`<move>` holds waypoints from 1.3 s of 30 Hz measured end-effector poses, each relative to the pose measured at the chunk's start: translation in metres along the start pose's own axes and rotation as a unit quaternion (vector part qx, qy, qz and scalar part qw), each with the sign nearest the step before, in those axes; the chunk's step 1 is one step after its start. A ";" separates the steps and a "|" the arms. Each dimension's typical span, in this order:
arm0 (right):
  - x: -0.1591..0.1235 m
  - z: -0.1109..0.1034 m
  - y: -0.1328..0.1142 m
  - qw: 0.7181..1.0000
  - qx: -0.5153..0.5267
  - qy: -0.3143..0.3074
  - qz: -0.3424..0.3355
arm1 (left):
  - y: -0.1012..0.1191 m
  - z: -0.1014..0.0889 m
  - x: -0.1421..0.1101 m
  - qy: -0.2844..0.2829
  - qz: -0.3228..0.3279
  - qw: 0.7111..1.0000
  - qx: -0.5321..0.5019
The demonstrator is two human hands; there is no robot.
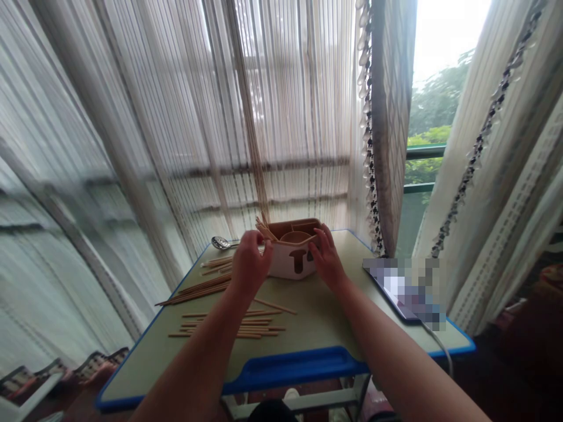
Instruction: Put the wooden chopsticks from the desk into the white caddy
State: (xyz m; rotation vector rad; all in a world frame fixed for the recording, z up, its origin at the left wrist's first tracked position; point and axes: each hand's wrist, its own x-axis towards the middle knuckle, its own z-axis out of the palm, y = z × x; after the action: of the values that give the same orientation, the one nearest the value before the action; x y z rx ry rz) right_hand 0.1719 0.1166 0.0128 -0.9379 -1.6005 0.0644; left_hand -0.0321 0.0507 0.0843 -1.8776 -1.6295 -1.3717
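A white utensil holder (284, 262) with a brown divided inside and a mushroom-shaped cutout stands on the table. Several thin wooden chopsticks (264, 225) lean upright in its left compartment. My left hand (253, 261) is closed at the holder's left corner, fingertips curled by these chopsticks; what they pinch is hidden. On the right side, my right hand (324, 258) grips the holder, fingers over its rim and wall. To the left lie a bundle of darker chopsticks (197, 290) and other light ones. Nearer me is another group of loose chopsticks (259, 321).
A slotted metal spoon (220, 242) lies at the table's back left. A tablet-like device (391, 293) with a white cable (440, 346) rests at the right edge. The pale table (316, 328) has a blue rim; curtains (303, 117) hang close behind it.
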 end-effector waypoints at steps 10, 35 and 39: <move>0.001 -0.001 0.000 1.000 -0.003 -0.002 -0.001 | -0.003 -0.002 -0.019 -0.572 0.136 0.801 0.110; 0.001 -0.002 -0.002 1.000 -0.007 -0.007 0.000 | 0.009 0.005 -0.021 -0.608 0.142 0.772 0.117; 0.001 -0.002 0.000 1.000 -0.007 -0.005 -0.005 | 0.008 0.008 -0.024 -0.588 0.146 0.788 0.108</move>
State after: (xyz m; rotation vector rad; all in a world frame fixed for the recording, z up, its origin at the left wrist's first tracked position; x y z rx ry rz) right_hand 0.1735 0.1161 0.0139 -0.9422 -1.6159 0.0517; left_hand -0.0193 0.0398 0.0637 -2.8463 -1.6244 0.3003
